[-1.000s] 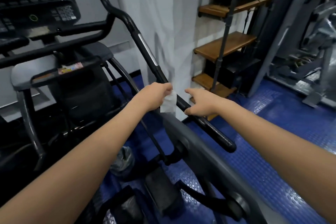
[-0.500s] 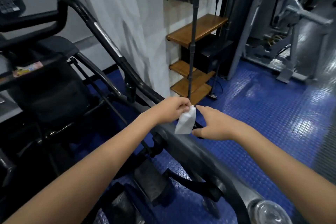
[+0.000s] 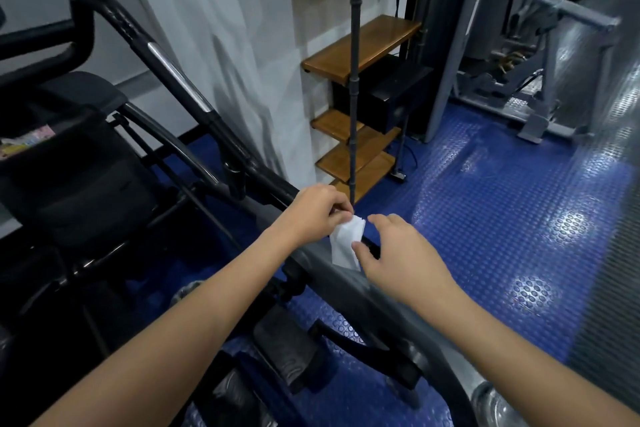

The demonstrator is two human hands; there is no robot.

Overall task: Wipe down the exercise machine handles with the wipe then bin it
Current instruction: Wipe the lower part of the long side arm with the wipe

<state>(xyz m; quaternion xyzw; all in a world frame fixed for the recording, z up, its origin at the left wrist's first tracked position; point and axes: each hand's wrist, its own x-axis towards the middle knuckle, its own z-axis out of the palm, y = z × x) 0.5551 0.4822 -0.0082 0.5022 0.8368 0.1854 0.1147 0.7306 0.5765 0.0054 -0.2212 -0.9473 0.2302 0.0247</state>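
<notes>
A folded white wipe (image 3: 344, 241) hangs in mid-air just above the machine's grey frame. My left hand (image 3: 317, 213) pinches its top edge between thumb and fingertips. My right hand (image 3: 398, 253) is right beside it, the thumb touching the wipe's lower right edge and the fingers spread. The black exercise machine handle (image 3: 180, 80) runs diagonally from the upper left down to my hands; its lower end is hidden behind them.
The machine's black body (image 3: 79, 184) and pedals (image 3: 287, 354) fill the left and bottom. Wooden shelves (image 3: 360, 48) on a dark pole stand against the white wall behind. Blue studded floor (image 3: 502, 218) spreads to the right, with grey gym equipment (image 3: 554, 28) at the far right.
The view swung right and down. My left hand lifted the wipe off the handle, and my right hand let go of the handle and came up to the wipe.
</notes>
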